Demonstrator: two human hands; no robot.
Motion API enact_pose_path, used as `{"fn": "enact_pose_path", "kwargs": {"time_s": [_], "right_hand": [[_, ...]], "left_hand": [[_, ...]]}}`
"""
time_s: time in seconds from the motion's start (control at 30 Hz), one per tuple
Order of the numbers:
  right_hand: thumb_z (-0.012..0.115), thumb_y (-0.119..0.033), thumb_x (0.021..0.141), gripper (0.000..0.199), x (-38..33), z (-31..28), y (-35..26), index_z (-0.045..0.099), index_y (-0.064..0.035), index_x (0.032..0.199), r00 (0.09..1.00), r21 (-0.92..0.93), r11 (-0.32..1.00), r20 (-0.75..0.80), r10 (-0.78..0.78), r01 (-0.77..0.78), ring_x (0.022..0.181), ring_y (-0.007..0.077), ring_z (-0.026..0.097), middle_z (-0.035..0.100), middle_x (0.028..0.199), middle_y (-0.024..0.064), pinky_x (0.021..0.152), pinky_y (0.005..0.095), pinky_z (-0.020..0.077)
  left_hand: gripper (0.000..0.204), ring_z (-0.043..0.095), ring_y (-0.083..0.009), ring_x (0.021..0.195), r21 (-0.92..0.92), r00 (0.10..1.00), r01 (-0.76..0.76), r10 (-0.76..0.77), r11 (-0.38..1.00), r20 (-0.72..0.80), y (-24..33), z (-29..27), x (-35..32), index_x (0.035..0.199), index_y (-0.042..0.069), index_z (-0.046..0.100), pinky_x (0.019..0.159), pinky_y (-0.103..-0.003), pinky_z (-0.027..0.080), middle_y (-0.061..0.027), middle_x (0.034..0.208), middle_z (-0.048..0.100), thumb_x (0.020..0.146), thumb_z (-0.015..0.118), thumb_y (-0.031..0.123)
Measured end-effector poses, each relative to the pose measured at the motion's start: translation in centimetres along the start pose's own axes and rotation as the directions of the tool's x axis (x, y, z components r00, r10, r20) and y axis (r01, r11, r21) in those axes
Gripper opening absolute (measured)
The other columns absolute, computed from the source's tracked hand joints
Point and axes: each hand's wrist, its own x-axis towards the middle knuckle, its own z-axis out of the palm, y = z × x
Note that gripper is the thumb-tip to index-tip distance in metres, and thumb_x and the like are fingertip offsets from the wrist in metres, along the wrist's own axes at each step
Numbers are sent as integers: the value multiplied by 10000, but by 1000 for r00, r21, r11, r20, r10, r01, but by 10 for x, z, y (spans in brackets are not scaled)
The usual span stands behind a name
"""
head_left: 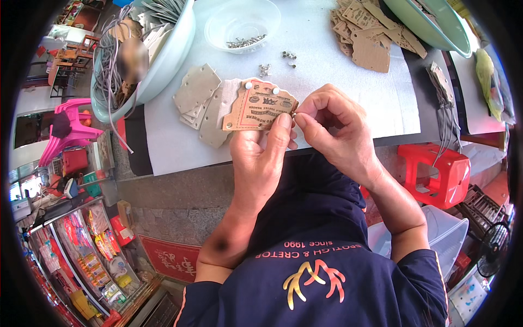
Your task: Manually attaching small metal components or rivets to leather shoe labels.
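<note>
My left hand grips a brown printed tag with a jagged edge, thumb on its face and fingers behind. Two pale round studs sit along the tag's far edge, and a metal-rimmed hole shows at its near left corner. At the tag's right edge, my right hand is closed, thumb and forefinger pinching a tiny metal stud. Whether that stud sits in the tag is hidden by the fingertips. Left of the tag lie several plain grey-beige tags, overlapping on a white sheet.
Small metal fasteners lie in a clear bowl, with loose ones nearby. A pale blue basin holds cords and tags. Brown tags are heaped beside a green basin. Corded tags hang over the table's right side, above a red stool.
</note>
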Motion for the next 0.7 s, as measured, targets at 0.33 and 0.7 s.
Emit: {"fn": "enact_pose_path", "kwargs": {"time_s": [0.33,0.7], "right_hand": [[686,-59,844,96,0,6,1,613,3,836,998,24,999,-64,28,-27,589,34,516,578,754,19,516,204,417],[690,-65,845,142,-2,10,-2,610,1,943,989,53,992,-92,119,-115,564,24,503,590,770,-3,507,197,416]], "left_hand": [[196,567,-95,730,37,1000,3,-3,999,-16,-1,2,-2,1078,-35,606,640,-243,472,-56,912,635,979,556,127],[163,569,-61,782,36,996,-89,90,995,-24,-6,3,-3,1097,-38,579,618,-215,507,-45,968,617,969,549,58]]}}
